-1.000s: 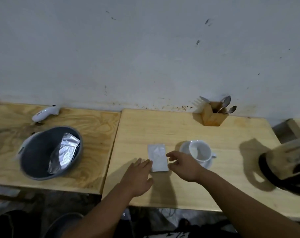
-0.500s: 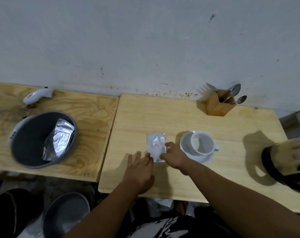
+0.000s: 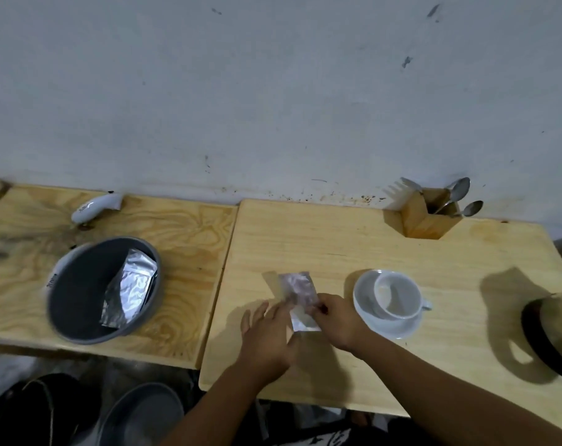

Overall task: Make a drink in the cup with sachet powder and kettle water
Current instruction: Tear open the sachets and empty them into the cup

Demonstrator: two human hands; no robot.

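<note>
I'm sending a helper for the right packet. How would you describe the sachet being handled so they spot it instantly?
Look at the right-hand wooden table, the one with the white cup on its saucer. Just left of that cup, the small silver sachet is pinched by the right hand, the left hand beside it. Unlike the larger crumpled foil pouch, it is not in the grey bowl.
</note>
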